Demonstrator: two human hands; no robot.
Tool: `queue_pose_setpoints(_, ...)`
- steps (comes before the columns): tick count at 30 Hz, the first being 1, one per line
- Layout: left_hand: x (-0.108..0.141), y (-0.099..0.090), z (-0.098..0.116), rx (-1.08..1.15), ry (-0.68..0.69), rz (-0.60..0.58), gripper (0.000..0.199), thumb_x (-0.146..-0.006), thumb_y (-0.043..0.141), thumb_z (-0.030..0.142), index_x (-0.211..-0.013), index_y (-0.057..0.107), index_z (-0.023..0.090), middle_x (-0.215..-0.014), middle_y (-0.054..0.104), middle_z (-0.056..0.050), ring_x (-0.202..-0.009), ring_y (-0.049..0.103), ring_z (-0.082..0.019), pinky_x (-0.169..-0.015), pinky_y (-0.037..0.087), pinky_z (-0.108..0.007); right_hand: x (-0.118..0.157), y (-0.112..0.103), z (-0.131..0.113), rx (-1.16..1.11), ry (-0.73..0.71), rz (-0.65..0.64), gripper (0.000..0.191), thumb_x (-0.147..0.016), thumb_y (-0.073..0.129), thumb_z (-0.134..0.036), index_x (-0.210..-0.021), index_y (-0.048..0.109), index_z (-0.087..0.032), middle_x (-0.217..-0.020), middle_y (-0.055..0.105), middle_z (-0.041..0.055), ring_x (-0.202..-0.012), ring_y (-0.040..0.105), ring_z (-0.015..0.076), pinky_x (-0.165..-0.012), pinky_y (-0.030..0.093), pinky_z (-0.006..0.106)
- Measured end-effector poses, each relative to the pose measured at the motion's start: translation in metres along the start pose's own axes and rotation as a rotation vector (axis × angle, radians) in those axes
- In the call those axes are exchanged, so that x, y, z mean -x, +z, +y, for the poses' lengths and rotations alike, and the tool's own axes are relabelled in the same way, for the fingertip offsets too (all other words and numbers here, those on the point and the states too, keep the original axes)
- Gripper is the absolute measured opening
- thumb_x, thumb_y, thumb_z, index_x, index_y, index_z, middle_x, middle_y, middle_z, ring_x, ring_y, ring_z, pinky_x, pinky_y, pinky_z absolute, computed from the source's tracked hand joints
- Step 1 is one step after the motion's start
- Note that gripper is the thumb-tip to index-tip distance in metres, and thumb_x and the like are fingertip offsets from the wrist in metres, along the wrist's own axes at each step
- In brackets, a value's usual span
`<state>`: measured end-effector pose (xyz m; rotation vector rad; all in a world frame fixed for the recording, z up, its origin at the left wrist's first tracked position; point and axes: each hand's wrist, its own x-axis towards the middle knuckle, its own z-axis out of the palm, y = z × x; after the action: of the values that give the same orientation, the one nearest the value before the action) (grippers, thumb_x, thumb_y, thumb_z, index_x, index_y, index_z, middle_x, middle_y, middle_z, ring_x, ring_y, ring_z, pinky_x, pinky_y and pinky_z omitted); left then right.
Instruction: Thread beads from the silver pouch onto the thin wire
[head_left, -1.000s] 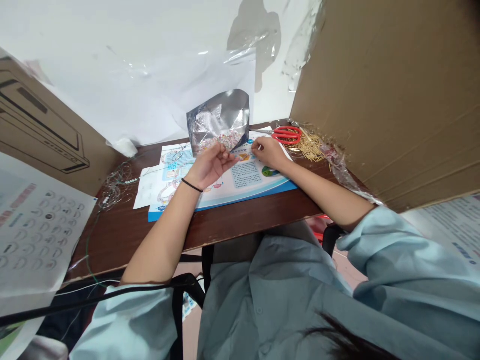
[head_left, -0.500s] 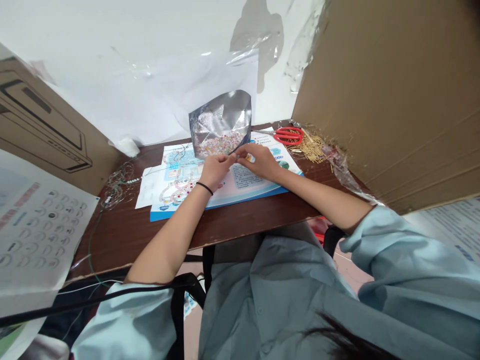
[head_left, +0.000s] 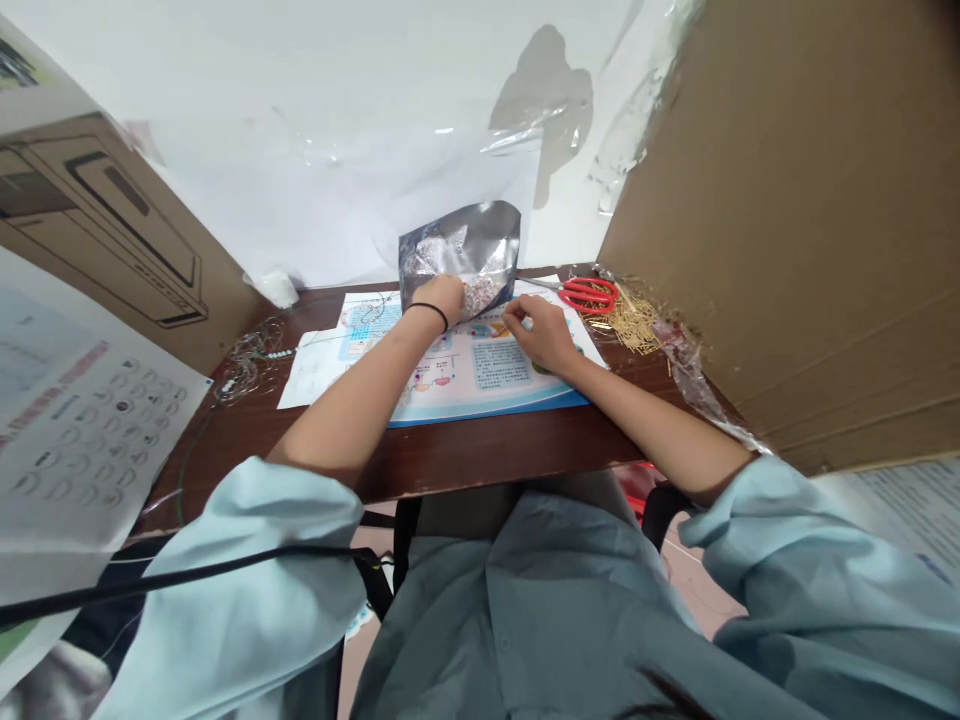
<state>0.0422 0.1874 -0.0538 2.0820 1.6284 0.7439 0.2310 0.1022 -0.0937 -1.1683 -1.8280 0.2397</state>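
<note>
An open silvery bag (head_left: 491,232) stands against the wall with many small coloured beads (head_left: 481,292) in it. My left hand (head_left: 441,297), a black band on its wrist, reaches into the bag's mouth; its fingertips are hidden among the beads. Just right of the bag, my right hand (head_left: 538,332) hovers over a printed sheet (head_left: 499,372) with thumb and forefinger pinched together. Whatever lies in that pinch is too small to make out. Red-handled scissors (head_left: 589,294) rest beyond my right hand.
Thin gold-coloured pins (head_left: 636,326) are heaped by the scissors. Tangled clear thread (head_left: 251,365) and a short row of white beads (head_left: 281,354) lie on the left of the brown table (head_left: 465,465). Cardboard (head_left: 810,230) walls the right side; a printed carton (head_left: 135,240) stands left.
My hands have come apart. The left one has moved up from the sheet into the bag, while the right stays pinched beside it. The view has shifted slightly.
</note>
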Motion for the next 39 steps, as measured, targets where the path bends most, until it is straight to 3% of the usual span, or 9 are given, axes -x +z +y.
queue_pose_setpoints(5,-0.021,0.008,-0.013,0.228,0.031,0.091,0.044,-0.06,0.082,0.015,-0.039,0.043,0.02,-0.05,0.038,0.0,-0.081,0.06,-0.02,-0.082,0.048,-0.025,-0.002,-0.001,0.001,-0.02,-0.011,0.003,0.012,-0.085,0.056,-0.02,-0.074,0.054,-0.023,-0.074,0.063,0.0015,-0.076,0.055,0.0197,-0.077,0.041,0.036)
queue_pose_setpoints(9,-0.017,-0.01,-0.009,0.064,-0.047,0.095,0.029,-0.061,0.077,0.009,-0.044,0.057,0.019,-0.052,0.047,-0.002,-0.085,0.061,-0.022,-0.087,0.047,-0.027,-0.002,0.001,0.009,0.019,0.021,-0.006,0.01,-0.083,0.059,-0.02,-0.073,0.056,-0.022,-0.071,0.063,0.0011,-0.072,0.055,0.0192,-0.073,0.04,0.035)
queue_pose_setpoints(11,-0.006,-0.02,0.0,0.06,-0.061,0.119,0.021,-0.063,0.075,0.007,-0.049,0.064,0.018,-0.053,0.051,-0.003,-0.083,0.062,-0.022,-0.087,0.047,-0.028,-0.002,0.003,0.013,0.035,0.053,-0.008,0.01,-0.081,0.06,-0.02,-0.072,0.058,-0.022,-0.068,0.062,0.0006,-0.069,0.055,0.0187,-0.069,0.04,0.034)
queue_pose_setpoints(14,0.024,-0.026,0.014,0.26,-0.053,0.134,0.012,-0.069,0.074,0.014,-0.057,0.072,0.017,-0.059,0.061,-0.003,-0.075,0.06,-0.018,-0.077,0.048,-0.027,-0.001,0.005,0.015,0.025,0.081,-0.013,0.01,-0.08,0.061,-0.02,-0.07,0.059,-0.022,-0.066,0.063,-0.0001,-0.066,0.055,0.0176,-0.066,0.039,0.032)
queue_pose_setpoints(16,0.05,-0.022,0.018,0.527,-0.108,0.05,0.005,-0.074,0.074,0.019,-0.074,0.078,0.016,-0.069,0.069,-0.005,-0.069,0.058,-0.014,-0.066,0.046,-0.024,0.001,0.007,0.013,0.009,0.084,-0.034,0.01,-0.08,0.062,-0.021,-0.071,0.06,-0.022,-0.068,0.065,0.0,-0.066,0.056,0.0169,-0.065,0.039,0.032)
queue_pose_setpoints(18,0.074,-0.014,0.016,0.803,-0.183,-0.058,0.015,-0.073,0.076,0.02,-0.087,0.079,0.015,-0.081,0.074,-0.007,-0.068,0.058,-0.011,-0.06,0.044,-0.022,0.003,0.009,0.008,-0.004,0.087,-0.078,0.008,-0.081,0.063,-0.021,-0.073,0.062,-0.021,-0.07,0.067,0.0005,-0.066,0.056,0.0165,-0.066,0.04,0.031)
queue_pose_setpoints(22,0.103,-0.004,0.003,1.05,-0.315,-0.172,0.022,-0.065,0.083,0.014,-0.087,0.079,0.015,-0.085,0.074,-0.008,-0.064,0.056,-0.006,-0.055,0.041,-0.018,0.007,0.011,-0.002,-0.033,0.07,-0.159,0.007,-0.084,0.061,-0.019,-0.078,0.065,-0.02,-0.074,0.068,0.0014,-0.067,0.057,0.0159,-0.068,0.042,0.031)
queue_pose_setpoints(30,0.103,0.002,-0.002,1.038,-0.297,-0.18,0.02,-0.069,0.077,0.009,-0.088,0.079,0.014,-0.081,0.07,-0.005,-0.058,0.051,-0.004,-0.05,0.037,-0.017,0.01,0.013,-0.012,-0.074,-0.038,-0.161,0.009,-0.087,0.058,-0.021,-0.08,0.064,-0.021,-0.077,0.068,0.0011,-0.07,0.056,0.015,-0.073,0.044,0.03)
queue_pose_setpoints(39,0.106,0.01,0.002,0.966,-0.208,-0.124,0.019,-0.065,0.083,0.017,-0.083,0.075,0.018,-0.076,0.07,-0.001,-0.06,0.052,-0.006,-0.052,0.038,-0.017,0.011,0.01,-0.021,-0.037,-0.092,-0.134,0.012,-0.086,0.057,-0.025,-0.075,0.057,-0.021,-0.076,0.064,0.0015,-0.069,0.053,0.0147,-0.072,0.041,0.031)
